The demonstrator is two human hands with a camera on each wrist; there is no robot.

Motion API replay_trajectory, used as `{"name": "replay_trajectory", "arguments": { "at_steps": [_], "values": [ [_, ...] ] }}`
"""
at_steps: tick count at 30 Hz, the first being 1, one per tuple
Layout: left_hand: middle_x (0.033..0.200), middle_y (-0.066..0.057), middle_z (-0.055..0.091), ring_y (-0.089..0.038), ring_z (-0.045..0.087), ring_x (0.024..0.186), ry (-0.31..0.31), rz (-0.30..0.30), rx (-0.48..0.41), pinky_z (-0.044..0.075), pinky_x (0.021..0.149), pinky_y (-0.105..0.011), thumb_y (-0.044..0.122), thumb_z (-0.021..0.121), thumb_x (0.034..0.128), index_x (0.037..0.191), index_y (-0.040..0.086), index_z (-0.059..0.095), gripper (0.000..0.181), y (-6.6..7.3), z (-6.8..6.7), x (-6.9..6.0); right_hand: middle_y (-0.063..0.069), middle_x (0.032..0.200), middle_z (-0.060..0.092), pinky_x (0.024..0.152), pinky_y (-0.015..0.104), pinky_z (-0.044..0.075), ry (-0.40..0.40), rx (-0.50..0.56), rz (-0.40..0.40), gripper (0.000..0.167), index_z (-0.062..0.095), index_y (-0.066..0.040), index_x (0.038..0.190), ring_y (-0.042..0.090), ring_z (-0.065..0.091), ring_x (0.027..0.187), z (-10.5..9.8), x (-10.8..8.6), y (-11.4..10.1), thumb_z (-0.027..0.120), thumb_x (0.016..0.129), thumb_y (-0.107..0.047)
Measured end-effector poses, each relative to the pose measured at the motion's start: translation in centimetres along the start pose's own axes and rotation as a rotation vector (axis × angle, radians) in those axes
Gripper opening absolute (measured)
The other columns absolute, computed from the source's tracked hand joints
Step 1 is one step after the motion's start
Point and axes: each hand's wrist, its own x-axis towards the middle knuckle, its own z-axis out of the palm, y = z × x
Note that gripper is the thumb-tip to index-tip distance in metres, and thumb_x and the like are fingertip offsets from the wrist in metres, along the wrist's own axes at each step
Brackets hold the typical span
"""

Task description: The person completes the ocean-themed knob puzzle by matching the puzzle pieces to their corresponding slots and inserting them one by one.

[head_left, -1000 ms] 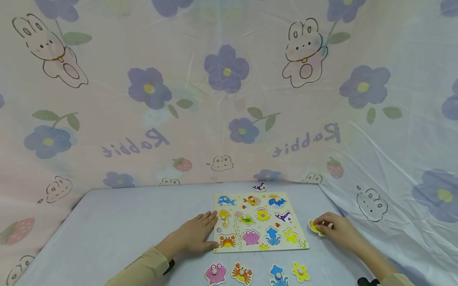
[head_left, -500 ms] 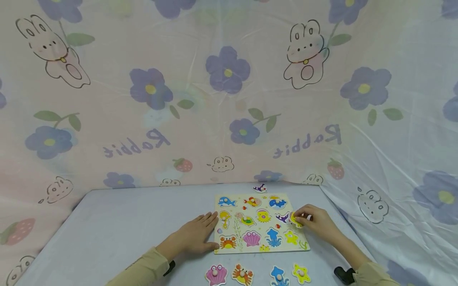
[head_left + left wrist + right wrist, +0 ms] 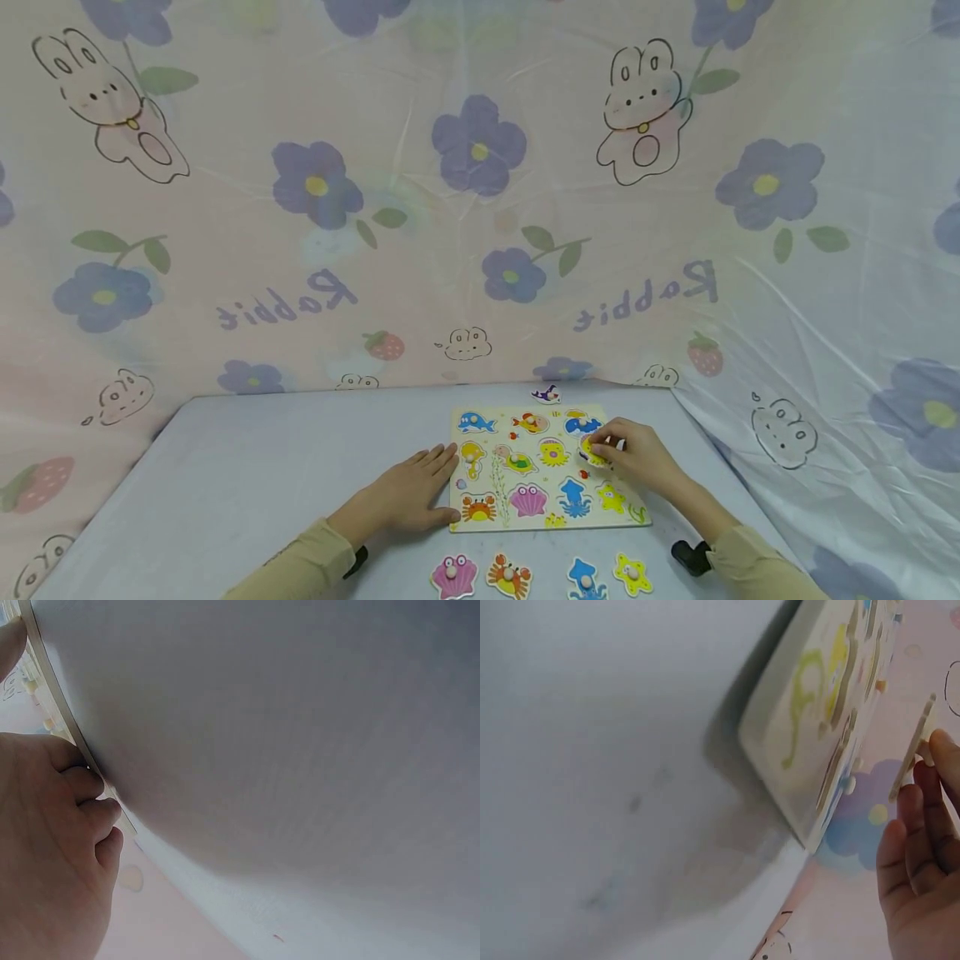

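A wooden puzzle board (image 3: 480, 525) printed with sea animals lies on the table. My left hand (image 3: 408, 492) rests flat at its left edge, fingers extended and touching the board; the left wrist view shows the fingers (image 3: 101, 814) along that edge. My right hand (image 3: 637, 454) pinches a yellow puzzle piece (image 3: 588, 451) by its knob, over the board's right side. In the right wrist view that piece (image 3: 913, 750) is edge-on, tilted and apart from the board (image 3: 780, 727). The yellow octopus picture (image 3: 552, 452) lies just left of the held piece.
In front of the board lie a pink shell piece (image 3: 453, 577), a crab piece (image 3: 509, 577), a blue squid piece (image 3: 586, 579) and a yellow starfish piece (image 3: 632, 575). A purple piece (image 3: 546, 394) lies behind it. A printed curtain (image 3: 405, 250) hangs beyond the table.
My right hand has carried the yellow puzzle piece leftward from the table beside the board to above the board's right side. The left hand has stayed in place.
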Motion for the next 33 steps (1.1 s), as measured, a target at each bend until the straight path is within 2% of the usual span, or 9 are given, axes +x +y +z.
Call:
{"name": "replay_trajectory", "arguments": {
  "at_steps": [7,19,28,33],
  "values": [
    [0.171,-0.012,0.026,-0.030,0.027,0.157,-0.009,-0.003,0.004,0.026,0.127,-0.043,0.070,0.047,0.0999,0.162,0.004,0.034,0.091,0.0,-0.1,0.0,-0.010,0.090,0.067,0.062,0.022,0.052,-0.033,-0.003,-0.002,0.008,0.080,-0.015,0.099,0.007,0.058,0.078,1.0,1.2,-0.8,0.081,0.091,-0.012],
    [0.171,-0.012,0.026,-0.030,0.027,0.157,-0.007,0.001,0.013,0.027,0.127,-0.043,0.071,0.046,0.0996,0.162,0.004,0.033,0.092,-0.2,0.0,-0.1,-0.013,0.084,0.064,0.067,0.023,0.048,-0.126,-0.008,0.069,0.004,0.079,-0.022,0.095,0.010,0.055,0.078,3.1,3.1,-2.1,0.081,0.093,-0.024],
    [0.171,-0.011,0.025,-0.029,0.026,0.157,-0.009,-0.005,0.008,0.026,0.127,-0.043,0.071,0.046,0.0997,0.163,0.005,0.033,0.092,-0.1,0.0,-0.1,-0.013,0.081,0.063,0.067,0.024,0.048,-0.153,-0.044,0.054,0.005,0.077,-0.023,0.089,0.010,0.054,0.074,4.2,4.2,-2.3,0.082,0.092,-0.023],
    [0.171,-0.011,0.025,-0.029,0.026,0.157,-0.009,-0.007,0.002,0.027,0.127,-0.043,0.071,0.046,0.0997,0.162,0.005,0.033,0.092,0.0,0.0,-0.1,-0.013,0.082,0.063,0.068,0.026,0.048,-0.166,-0.056,0.073,0.007,0.077,-0.024,0.087,0.010,0.054,0.075,4.7,4.5,-2.5,0.083,0.091,-0.024]
  ]
}}
